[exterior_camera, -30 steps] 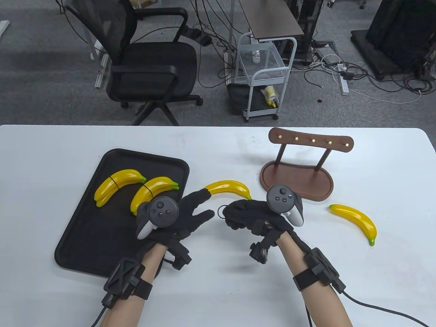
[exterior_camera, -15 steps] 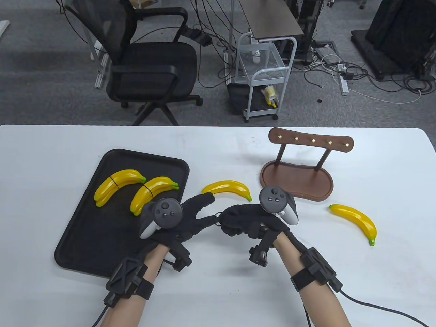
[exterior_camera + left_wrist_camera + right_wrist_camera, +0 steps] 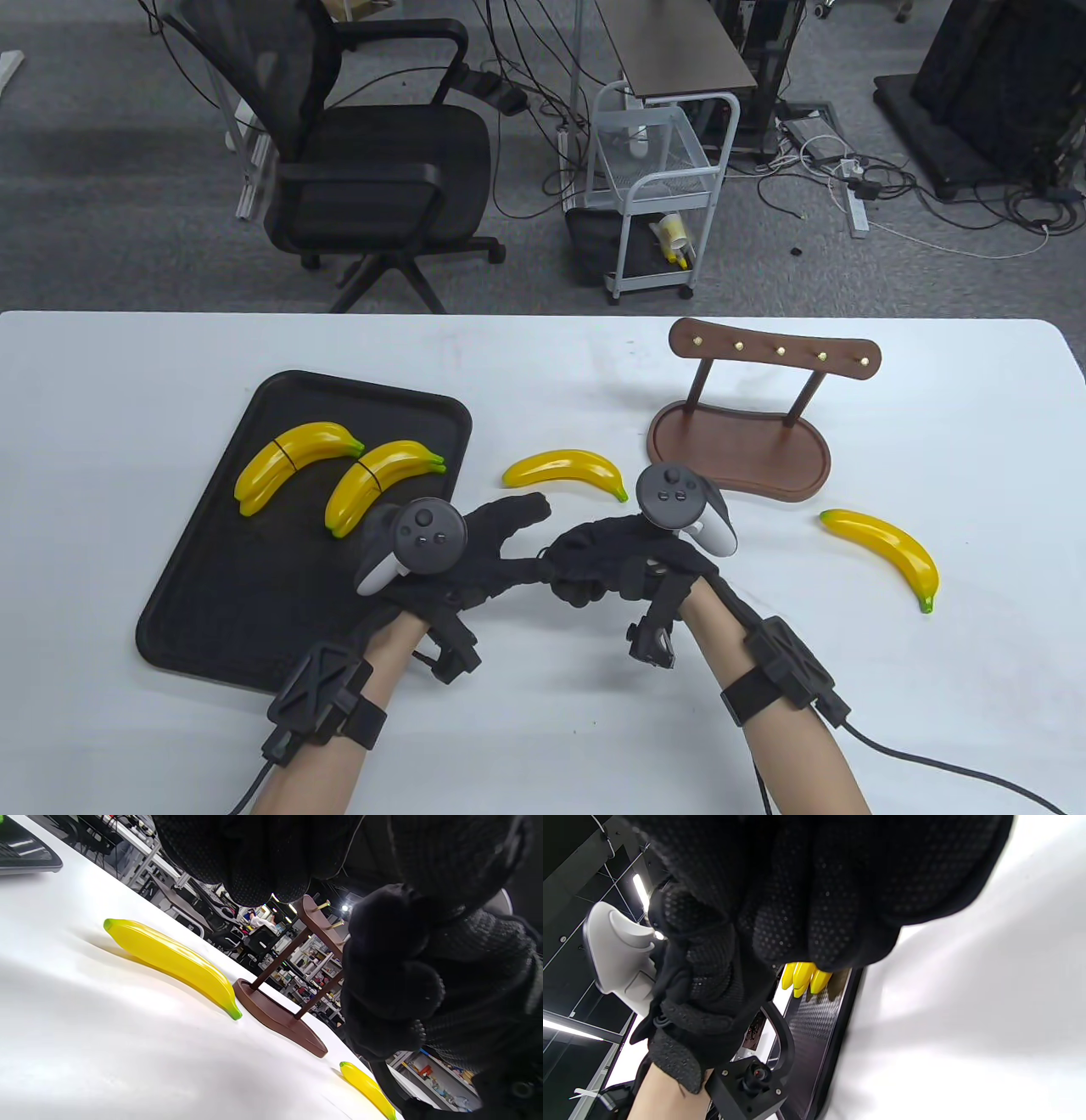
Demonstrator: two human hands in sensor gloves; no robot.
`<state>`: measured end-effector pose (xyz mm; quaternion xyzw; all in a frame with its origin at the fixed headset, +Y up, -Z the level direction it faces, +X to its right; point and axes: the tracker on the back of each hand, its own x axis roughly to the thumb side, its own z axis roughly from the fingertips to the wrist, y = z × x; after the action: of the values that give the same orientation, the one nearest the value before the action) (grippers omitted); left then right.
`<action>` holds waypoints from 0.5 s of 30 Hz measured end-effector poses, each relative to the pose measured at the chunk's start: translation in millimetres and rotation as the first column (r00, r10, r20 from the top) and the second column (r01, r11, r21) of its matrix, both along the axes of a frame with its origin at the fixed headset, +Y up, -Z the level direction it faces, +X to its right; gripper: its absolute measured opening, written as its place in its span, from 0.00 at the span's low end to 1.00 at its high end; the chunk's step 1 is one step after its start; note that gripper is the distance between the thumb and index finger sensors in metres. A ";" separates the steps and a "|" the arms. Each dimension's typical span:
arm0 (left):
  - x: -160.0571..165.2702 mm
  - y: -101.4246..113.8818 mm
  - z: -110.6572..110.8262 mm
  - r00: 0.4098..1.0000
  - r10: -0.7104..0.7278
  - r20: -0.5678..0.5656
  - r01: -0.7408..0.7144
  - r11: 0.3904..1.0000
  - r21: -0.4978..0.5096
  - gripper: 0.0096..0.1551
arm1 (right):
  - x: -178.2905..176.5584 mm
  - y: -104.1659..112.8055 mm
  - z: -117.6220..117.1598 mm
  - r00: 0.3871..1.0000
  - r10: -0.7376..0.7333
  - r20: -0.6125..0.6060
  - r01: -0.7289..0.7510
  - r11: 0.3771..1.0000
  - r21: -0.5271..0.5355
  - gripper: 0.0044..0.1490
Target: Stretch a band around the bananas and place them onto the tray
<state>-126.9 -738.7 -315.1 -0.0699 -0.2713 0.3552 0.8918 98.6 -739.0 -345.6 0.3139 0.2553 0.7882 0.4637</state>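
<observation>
Two yellow banana pairs (image 3: 293, 454) (image 3: 377, 480), each with a black band round it, lie on the black tray (image 3: 221, 594). One loose banana (image 3: 564, 469) lies just beyond my hands; another loose banana (image 3: 887, 548) lies to the right. My left hand (image 3: 509, 543) has its fingers spread, and the lower ones touch my right hand (image 3: 585, 564). The right hand's fingers are curled tight in the left wrist view (image 3: 390, 984). The black band is hidden where the two hands meet.
A brown wooden stand (image 3: 738, 450) with a peg rail is at the back right, behind the right hand. The tray's right edge (image 3: 840, 1018) lies close to the left hand. An office chair and a wire cart stand beyond the table's far edge.
The hands have closed in until they touch. The left hand drew back off the loose banana's end. The small band loop seen at the right fingertips is now covered.
</observation>
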 end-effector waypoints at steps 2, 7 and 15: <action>2.6 1.1 1.1 1.000 -0.007 0.008 0.007 1.000 0.006 0.49 | -0.8 -0.5 0.5 1.000 0.006 -0.005 -0.006 1.000 -0.001 0.22; 6.3 2.9 2.7 1.000 -0.007 0.023 0.007 1.000 0.012 0.50 | -3.8 -0.9 2.8 1.000 0.010 0.010 -0.010 1.000 0.007 0.22; 1.1 4.5 0.7 0.999 0.052 0.013 -0.052 0.999 -0.011 0.49 | -6.0 5.2 5.9 0.994 0.050 0.101 -0.062 0.991 0.120 0.23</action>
<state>-125.8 -734.2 -314.4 -0.0697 -0.2772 0.3793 0.8800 92.6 -733.8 -339.7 0.2955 0.1919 0.8296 0.4333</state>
